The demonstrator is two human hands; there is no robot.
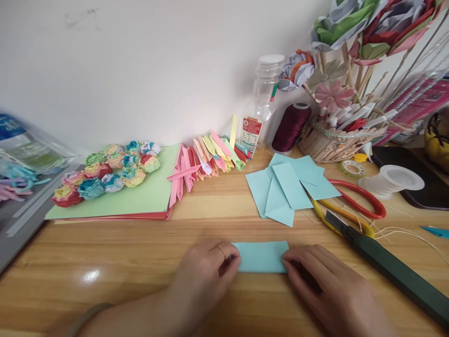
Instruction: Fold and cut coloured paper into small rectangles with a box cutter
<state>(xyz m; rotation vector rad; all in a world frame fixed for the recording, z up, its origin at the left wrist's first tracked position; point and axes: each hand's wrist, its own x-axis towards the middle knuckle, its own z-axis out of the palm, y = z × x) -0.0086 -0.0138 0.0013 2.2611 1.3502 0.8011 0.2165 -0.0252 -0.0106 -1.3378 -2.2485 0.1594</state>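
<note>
A light blue paper strip (pixel 262 257) lies on the wooden table in front of me, its long side running left to right. My left hand (pixel 208 267), with a ring on one finger, pinches the strip's left end between thumb and fingers. At the opposite end, my right hand (pixel 326 281) holds the right edge in a pinch. Behind the strip, slightly to the right, several light blue paper pieces (pixel 289 185) overlap in a loose pile.
Red- and yellow-handled scissors (pixel 365 199) and a dark green cutter (pixel 396 267) lie at right. Behind stand a plastic bottle (pixel 257 107), a thread spool (pixel 291 127) and a flower basket (pixel 336 142). Paper flowers (pixel 112 181) sit on green sheets (pixel 140 206), near folded strips (pixel 213 154).
</note>
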